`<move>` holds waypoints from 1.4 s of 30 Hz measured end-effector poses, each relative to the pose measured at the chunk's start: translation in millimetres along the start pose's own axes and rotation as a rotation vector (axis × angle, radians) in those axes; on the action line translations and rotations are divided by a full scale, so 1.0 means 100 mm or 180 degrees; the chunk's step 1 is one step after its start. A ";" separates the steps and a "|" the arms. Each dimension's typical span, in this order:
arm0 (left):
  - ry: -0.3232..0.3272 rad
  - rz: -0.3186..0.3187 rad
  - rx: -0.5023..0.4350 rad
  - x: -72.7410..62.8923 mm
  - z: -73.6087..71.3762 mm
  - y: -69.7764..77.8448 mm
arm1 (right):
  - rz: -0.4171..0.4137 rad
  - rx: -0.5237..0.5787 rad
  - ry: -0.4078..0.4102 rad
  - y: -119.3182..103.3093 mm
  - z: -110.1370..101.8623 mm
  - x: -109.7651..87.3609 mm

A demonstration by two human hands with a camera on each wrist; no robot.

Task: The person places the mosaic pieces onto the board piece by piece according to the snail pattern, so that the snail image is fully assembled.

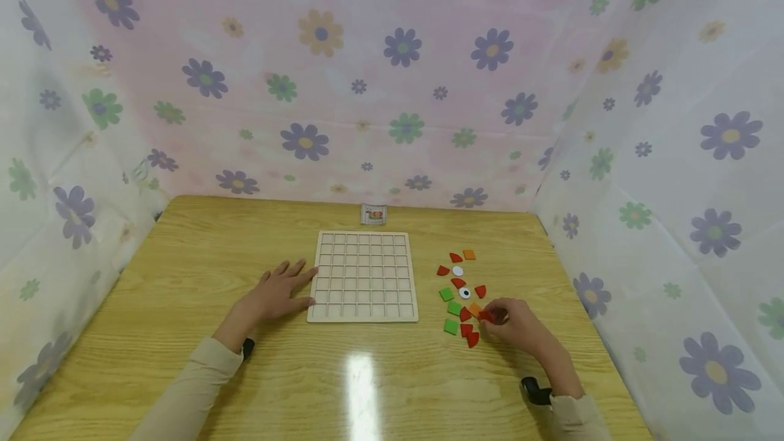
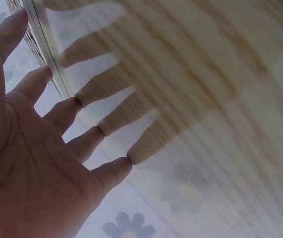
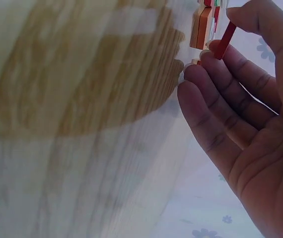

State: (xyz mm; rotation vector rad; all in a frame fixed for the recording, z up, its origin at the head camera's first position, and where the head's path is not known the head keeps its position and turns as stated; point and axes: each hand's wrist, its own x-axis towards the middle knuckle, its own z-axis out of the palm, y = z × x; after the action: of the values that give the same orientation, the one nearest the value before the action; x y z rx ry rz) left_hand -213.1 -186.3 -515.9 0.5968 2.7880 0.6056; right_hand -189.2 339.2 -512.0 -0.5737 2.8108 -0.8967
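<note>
A pale wooden grid board point(image 1: 364, 278) lies flat in the middle of the table. My left hand point(image 1: 275, 297) is spread beside it, with thumb and index finger touching the board's left edge. In the left wrist view the fingertips of the left hand point(image 2: 47, 129) rest on the tabletop. My right hand point(image 1: 520, 324) pinches a red tile point(image 3: 226, 40) between thumb and fingers, at the right side of a loose group of tiles. Around it lie several red quarter-round tiles point(image 1: 480, 290), green squares point(image 1: 450, 327), orange squares point(image 1: 469, 254), a white disc point(image 1: 458, 271) and an eye disc point(image 1: 465, 293).
A small picture card point(image 1: 373, 214) lies behind the board, near the table's back edge. Flower-printed cloth point(image 1: 404, 128) walls in the wooden table point(image 1: 257, 386) at the back and both sides. Black wrist straps point(image 1: 536, 391) sit on the forearms.
</note>
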 end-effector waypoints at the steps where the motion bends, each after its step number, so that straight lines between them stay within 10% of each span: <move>1: -0.0008 -0.0002 -0.0005 0.00 0.00 0.00 | 0.0006 0.0005 0.0006 0.00 0.00 0.00; 22: -0.0020 0.0027 -0.0072 0.02 0.01 0.02 | -0.0281 0.0313 0.0651 -0.21 0.17 0.14; 42: -0.0047 0.0008 -0.0127 0.00 -0.02 0.04 | -0.0650 0.0218 0.0534 -0.90 0.35 1.32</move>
State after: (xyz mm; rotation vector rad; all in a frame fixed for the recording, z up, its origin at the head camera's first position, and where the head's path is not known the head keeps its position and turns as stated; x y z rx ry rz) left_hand -212.7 -183.7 -512.7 0.5941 2.7551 0.6529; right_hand -273.9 201.2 -489.6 -0.8239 2.8926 -1.1230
